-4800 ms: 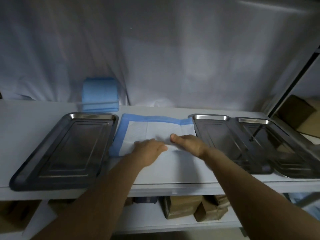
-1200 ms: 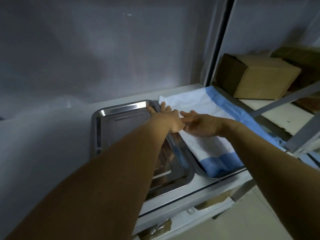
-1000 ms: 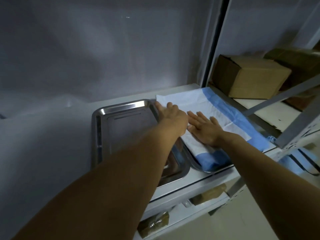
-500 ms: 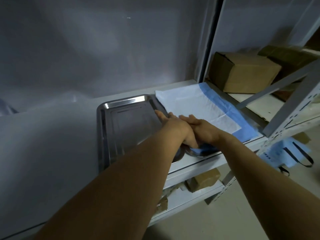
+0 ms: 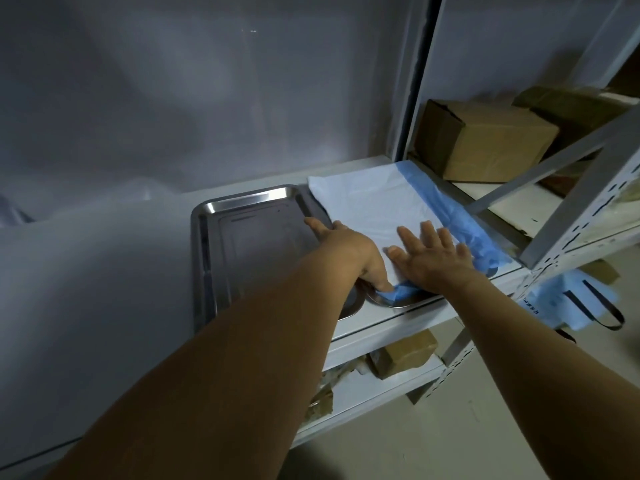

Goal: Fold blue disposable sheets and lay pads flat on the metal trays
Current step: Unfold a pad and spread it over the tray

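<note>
Head view: blue-edged pad (image 5: pixel 374 206) in right-side metal tray (image 5: pixel 391 301), right hand (image 5: pixel 433 258) atop

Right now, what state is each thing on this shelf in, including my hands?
pad: spread flat over the right tray, near blue corner bunched up.
right tray: covered by the pad, only its near rim showing.
left tray: flat on the shelf, no pad in it.
left hand: fingers straight along the pad's left edge.
right hand: open, palm down on the pad.
cardboard box: closed.
</note>
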A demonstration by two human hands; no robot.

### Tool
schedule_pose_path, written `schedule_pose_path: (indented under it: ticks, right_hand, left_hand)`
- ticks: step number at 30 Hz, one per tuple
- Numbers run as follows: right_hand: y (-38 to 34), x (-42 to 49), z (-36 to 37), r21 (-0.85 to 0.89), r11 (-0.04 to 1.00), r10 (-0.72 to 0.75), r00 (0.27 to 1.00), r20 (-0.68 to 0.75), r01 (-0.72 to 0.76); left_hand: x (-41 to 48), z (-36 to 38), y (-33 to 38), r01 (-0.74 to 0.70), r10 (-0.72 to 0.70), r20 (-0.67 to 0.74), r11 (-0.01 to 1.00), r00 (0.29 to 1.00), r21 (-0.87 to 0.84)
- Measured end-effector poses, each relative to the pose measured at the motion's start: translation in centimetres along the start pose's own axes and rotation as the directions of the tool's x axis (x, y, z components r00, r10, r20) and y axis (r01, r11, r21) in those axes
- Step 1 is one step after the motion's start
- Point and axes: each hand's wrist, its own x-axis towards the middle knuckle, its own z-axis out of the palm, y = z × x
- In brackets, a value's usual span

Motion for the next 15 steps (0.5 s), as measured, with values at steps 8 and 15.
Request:
schedule_pose_path:
  ticks: [8,15]
  right_hand:
    - [-0.2,0.2,0.0,0.015,0.999,0.045,0.999,0.003,-0.045]
    - [-1.0,-0.3,-0.6,0.001,0.992,0.124,0.992,0.020,-0.124]
  left_hand:
    - [0.4,1.2,-0.9,-0.059,0.041,-0.123,0.988,0.992,-0.145]
    - [-1.1,3.0,-1.3,-0.084,0.058,-0.233,0.991,0.971,-0.103]
